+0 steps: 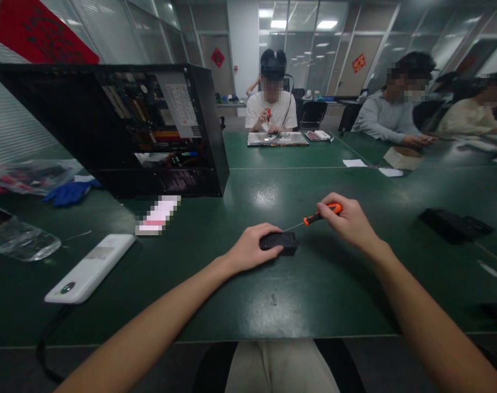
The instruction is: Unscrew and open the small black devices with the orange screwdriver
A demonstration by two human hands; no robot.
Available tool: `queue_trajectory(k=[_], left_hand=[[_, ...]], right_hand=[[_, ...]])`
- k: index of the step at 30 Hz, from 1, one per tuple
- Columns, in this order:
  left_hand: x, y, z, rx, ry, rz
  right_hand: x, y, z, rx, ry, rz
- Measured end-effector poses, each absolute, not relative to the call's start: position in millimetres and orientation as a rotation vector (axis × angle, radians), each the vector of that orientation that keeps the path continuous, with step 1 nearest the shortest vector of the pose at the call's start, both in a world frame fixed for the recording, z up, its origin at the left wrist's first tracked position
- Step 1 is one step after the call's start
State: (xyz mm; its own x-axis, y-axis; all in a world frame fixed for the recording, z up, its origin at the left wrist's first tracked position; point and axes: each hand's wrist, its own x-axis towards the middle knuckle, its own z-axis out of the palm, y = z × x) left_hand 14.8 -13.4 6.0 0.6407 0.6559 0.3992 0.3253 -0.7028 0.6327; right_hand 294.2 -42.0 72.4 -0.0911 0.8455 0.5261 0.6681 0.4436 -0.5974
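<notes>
My left hand point(256, 246) is wrapped round a small black box-shaped device point(288, 243) resting on the green table. Its thumb lies along the near side and the fingers curl over the far side. In my right hand point(350, 218) is a screwdriver point(313, 218) with an orange and black handle, gripped between thumb and fingers. The thin metal shaft slants down to the left, its tip at the far top edge of the black device. Whether the tip touches the device or sits in a screw, I cannot tell.
An open black computer case point(170, 125) stands at the back left. Nearer are a white power bank point(90, 267), a clear plastic bottle point(27, 240) and a blue glove point(68, 192). A black object point(455, 224) lies at the right. Across the green table point(248, 305) a person point(271, 106) works on a panel.
</notes>
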Motion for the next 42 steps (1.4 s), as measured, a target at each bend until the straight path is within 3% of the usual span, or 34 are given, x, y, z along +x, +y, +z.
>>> queue_trajectory(k=[10, 15, 20, 25, 31, 37, 42], left_hand=[[15, -15, 6, 2.309, 0.817, 0.833], [15, -16, 7, 2.282, 0.812, 0.830], [16, -17, 9, 2.315, 0.828, 0.820], [16, -18, 9, 2.349, 0.900, 0.791], [17, -17, 10, 2.329, 0.971, 0.781], [16, -17, 10, 2.273, 0.959, 0.795], [16, -16, 9, 2.247, 0.926, 0.771]], right_hand=[[228, -45, 180, -1.215, -2.769, 0.195], [203, -43, 182, -1.249, -2.784, 0.170], [198, -37, 180, -1.612, -2.568, -0.007], [216, -34, 178, -1.336, -2.757, 0.188], [213, -22, 171, -1.490, -2.634, -0.072], [205, -30, 174, -1.167, -2.724, 0.142], [199, -38, 176, -1.363, -2.703, -0.045]])
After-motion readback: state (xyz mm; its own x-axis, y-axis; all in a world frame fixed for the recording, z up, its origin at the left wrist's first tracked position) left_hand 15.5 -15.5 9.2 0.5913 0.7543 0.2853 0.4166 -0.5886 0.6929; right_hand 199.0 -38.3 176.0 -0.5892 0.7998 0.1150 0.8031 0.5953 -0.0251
